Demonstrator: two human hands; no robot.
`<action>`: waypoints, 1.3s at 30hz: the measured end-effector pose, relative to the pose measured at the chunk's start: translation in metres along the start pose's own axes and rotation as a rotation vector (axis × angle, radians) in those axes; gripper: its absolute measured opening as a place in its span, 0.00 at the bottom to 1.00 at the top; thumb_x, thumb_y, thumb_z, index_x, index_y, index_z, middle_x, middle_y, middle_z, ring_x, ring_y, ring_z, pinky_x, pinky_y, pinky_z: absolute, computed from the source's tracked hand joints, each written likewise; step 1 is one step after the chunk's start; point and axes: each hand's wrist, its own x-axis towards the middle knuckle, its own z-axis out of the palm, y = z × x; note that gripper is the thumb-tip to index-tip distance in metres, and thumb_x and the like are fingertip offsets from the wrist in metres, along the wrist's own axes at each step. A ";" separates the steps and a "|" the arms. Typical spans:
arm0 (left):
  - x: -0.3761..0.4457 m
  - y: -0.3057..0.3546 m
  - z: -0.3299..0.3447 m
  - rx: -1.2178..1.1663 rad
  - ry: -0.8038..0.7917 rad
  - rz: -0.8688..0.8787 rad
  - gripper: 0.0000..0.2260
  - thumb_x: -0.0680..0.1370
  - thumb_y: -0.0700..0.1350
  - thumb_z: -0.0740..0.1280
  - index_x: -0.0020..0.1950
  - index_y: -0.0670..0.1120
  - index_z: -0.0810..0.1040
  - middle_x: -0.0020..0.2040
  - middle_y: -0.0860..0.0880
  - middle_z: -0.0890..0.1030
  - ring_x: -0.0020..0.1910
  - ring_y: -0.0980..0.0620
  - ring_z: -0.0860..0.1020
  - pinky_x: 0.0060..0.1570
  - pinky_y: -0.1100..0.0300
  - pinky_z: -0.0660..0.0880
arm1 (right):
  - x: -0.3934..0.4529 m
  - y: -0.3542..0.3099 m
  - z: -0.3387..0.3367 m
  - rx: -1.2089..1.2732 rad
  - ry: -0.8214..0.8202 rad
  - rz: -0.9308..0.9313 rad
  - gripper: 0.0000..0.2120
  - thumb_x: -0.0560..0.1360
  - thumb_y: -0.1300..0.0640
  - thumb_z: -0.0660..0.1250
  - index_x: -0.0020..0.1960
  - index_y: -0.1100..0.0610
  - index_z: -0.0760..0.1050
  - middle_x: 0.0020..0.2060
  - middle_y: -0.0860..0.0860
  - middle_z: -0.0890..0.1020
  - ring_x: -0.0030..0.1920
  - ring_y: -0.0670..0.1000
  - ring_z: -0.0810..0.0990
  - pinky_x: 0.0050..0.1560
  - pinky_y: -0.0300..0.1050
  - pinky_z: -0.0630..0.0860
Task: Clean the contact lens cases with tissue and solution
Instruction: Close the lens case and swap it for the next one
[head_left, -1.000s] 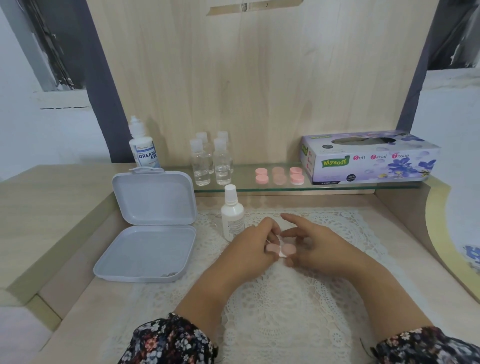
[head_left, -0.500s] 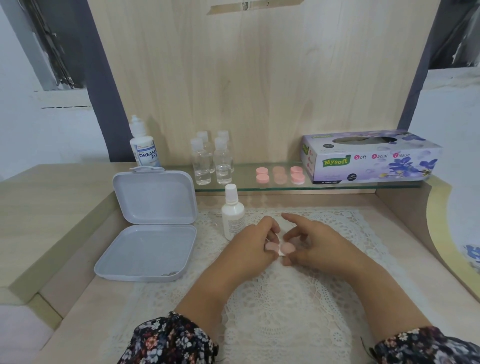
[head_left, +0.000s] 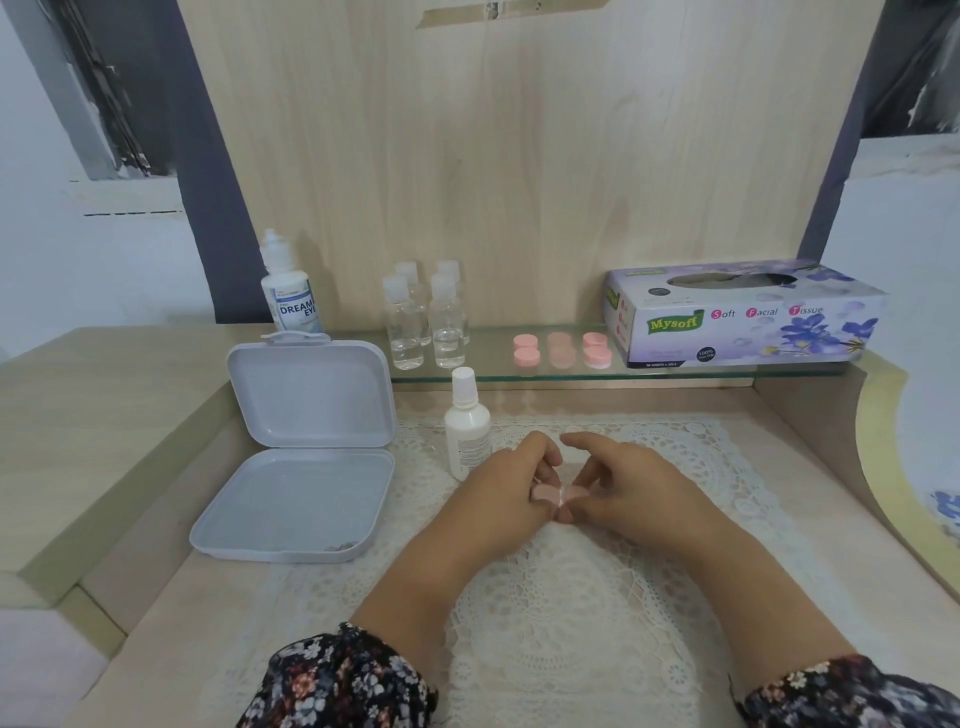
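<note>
A pink contact lens case (head_left: 555, 493) with two round caps sits between my hands, low over the white lace mat (head_left: 571, 597). My left hand (head_left: 506, 491) pinches its left cap. My right hand (head_left: 623, 486) pinches the right cap with thumb and fingers, the index finger stretched out above. Three more pink lens cases (head_left: 561, 349) lie on the glass shelf (head_left: 675, 371). The tissue box (head_left: 743, 312) stands at the shelf's right end. A white solution bottle (head_left: 466, 423) stands just left of my left hand.
An open white plastic box (head_left: 301, 457) lies at the left, lid propped up. A Dream Eye bottle (head_left: 290, 291) and several small clear bottles (head_left: 426, 322) stand at the back. A raised wooden ledge (head_left: 104, 405) borders the left, a curved edge the right.
My right hand's fingers have curled in closer around the right cap, and both hands have shifted slightly. The case stays between them.
</note>
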 end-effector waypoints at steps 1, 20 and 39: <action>0.000 0.000 0.000 -0.002 -0.002 -0.004 0.13 0.75 0.39 0.65 0.56 0.53 0.70 0.49 0.56 0.78 0.48 0.57 0.76 0.52 0.55 0.77 | 0.000 0.003 0.000 0.007 -0.017 0.005 0.41 0.64 0.45 0.78 0.72 0.37 0.62 0.48 0.38 0.79 0.47 0.38 0.76 0.46 0.37 0.72; 0.000 0.001 0.001 0.011 -0.002 -0.003 0.13 0.75 0.40 0.65 0.56 0.54 0.69 0.49 0.56 0.78 0.50 0.56 0.76 0.53 0.52 0.76 | 0.004 0.009 0.002 0.009 -0.014 0.028 0.46 0.62 0.44 0.78 0.73 0.34 0.58 0.51 0.35 0.79 0.59 0.43 0.72 0.58 0.42 0.70; 0.000 0.001 0.000 0.004 -0.007 -0.008 0.14 0.75 0.40 0.67 0.56 0.53 0.69 0.49 0.57 0.78 0.50 0.56 0.75 0.54 0.51 0.76 | -0.004 0.004 -0.009 0.169 -0.052 0.071 0.44 0.65 0.55 0.79 0.72 0.34 0.61 0.50 0.34 0.81 0.53 0.37 0.78 0.48 0.33 0.76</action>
